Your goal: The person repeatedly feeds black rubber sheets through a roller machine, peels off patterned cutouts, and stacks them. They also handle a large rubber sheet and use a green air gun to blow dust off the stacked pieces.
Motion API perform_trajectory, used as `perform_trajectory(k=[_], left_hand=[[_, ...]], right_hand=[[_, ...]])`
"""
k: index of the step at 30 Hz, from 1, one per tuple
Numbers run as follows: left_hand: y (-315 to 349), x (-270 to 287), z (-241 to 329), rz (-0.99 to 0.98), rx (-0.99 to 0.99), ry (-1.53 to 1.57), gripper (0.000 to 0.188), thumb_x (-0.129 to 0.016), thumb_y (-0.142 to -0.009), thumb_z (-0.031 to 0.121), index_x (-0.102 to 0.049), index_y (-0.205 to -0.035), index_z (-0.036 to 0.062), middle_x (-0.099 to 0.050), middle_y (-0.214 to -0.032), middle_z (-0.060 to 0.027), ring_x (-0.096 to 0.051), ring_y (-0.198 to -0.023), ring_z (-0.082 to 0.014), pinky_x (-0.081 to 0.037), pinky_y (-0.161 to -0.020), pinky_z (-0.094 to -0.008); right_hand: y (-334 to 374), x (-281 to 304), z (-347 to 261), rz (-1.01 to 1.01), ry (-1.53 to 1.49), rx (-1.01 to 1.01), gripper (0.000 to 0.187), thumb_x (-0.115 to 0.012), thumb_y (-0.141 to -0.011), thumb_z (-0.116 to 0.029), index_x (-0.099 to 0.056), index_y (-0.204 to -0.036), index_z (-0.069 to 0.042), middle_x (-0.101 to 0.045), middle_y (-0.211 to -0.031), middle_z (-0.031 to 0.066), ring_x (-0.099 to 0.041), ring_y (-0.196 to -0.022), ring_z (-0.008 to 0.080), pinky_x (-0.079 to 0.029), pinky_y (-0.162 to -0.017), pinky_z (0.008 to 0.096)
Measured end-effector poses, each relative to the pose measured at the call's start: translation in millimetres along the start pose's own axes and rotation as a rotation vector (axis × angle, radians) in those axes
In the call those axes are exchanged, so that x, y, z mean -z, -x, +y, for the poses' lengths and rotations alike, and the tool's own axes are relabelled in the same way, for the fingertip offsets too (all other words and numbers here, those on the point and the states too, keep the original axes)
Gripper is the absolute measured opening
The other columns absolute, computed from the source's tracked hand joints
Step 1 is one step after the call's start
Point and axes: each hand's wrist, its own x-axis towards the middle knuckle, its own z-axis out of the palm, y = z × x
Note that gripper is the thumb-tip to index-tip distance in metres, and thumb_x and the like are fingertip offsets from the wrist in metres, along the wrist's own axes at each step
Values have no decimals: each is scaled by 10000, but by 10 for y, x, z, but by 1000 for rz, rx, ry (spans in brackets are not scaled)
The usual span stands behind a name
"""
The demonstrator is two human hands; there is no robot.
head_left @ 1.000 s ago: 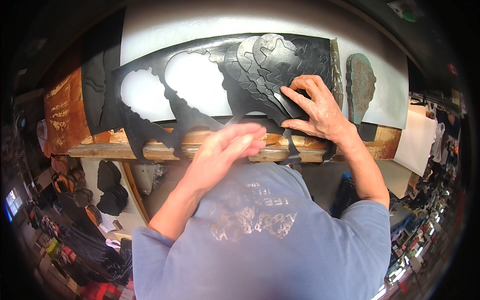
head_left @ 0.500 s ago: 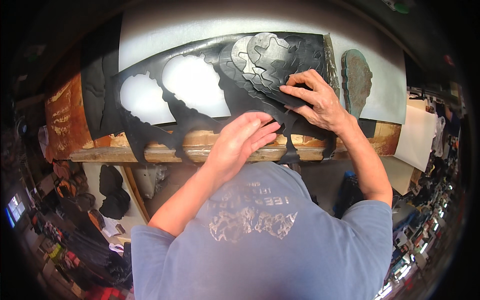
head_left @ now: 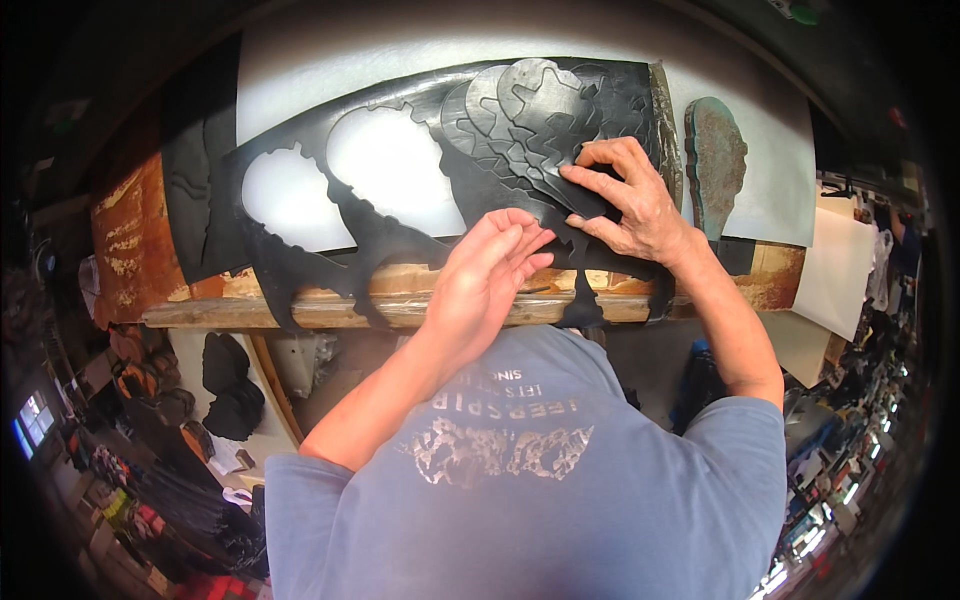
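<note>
A stack of overlapping black sole-shaped rubber pieces [head_left: 535,100] with jagged inner outlines lies on a black rubber sheet [head_left: 345,225]. White sole-shaped openings show through the sheet's left part. My right hand [head_left: 635,205] grips the near, narrow end of the stack, fingers on top and thumb at the lower edge. Just left of that end, my left hand [head_left: 485,270] hovers over the sheet's front edge, fingers loosely bent and slightly apart. I see nothing held in it. Its palm side is partly hidden.
Right of the sheet, a thick sole-shaped block [head_left: 718,160] with a greenish rim rests on the white board [head_left: 780,190]. A worn wooden edge [head_left: 400,312] runs along the bench front. Dark cut pieces [head_left: 230,385] lie below at left.
My left hand's fingers have bent more and drawn slightly back from the stack. The right hand keeps its grip, and the stack's upper pieces have shifted a little.
</note>
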Motion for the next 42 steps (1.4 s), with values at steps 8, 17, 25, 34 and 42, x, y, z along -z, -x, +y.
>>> perform_trajectory(k=[8, 17, 25, 34, 42], left_hand=[[-203, 22, -136, -45, -73, 32, 130, -490, -1141, 205, -551, -1201, 107, -609, -1382, -84, -573, -1290, -189, -377, -1204, -406], [-64, -13, 70, 2, 8, -345, 262, -532, -1121, 199, -590, -1316, 34, -602, -1470, -163, -606, -1333, -237, -465, -1166, -422], [-146, -187, 214, 78, -107, -611, 459, -581, -1118, 254, -531, -1456, -52, -628, -1455, -199, -671, -1278, -248, -551, -1097, -386], [-314, -115, 305, 129, -31, -194, 617, -628, -1093, 280, -434, -1502, -138, -538, -1503, -326, -625, -1333, -405, -517, -1170, -449], [-482, -569, 155, 114, 100, -366, 688, -659, -1073, 262, -383, -1534, -168, -474, -1563, -300, -528, -1424, -349, -424, -1243, -439]], right_hand=[[-61, 14, -46, 43, -16, -27, 568, -883, -802, -320, -717, -1257, -24, -657, -1182, 136, -598, -1041, 336, -526, -917, 441], [-124, 9, -62, 134, -72, -118, 314, -843, -868, -170, -760, -1126, -12, -702, -1073, 127, -646, -987, 309, -551, -850, 401], [-403, 529, 56, 593, -377, -452, 171, -708, -1053, -163, -729, -1135, -15, -635, -888, -42, -551, -799, 50, -476, -731, 218], [4, 1394, 131, 941, -70, -456, 214, -714, -1053, -150, -750, -1220, -22, -679, -956, -12, -583, -808, 66, -478, -713, 225], [544, 402, -48, 183, 311, -163, 361, -848, -811, -22, -747, -1157, -7, -695, -1128, 134, -683, -1009, 326, -586, -864, 408]])
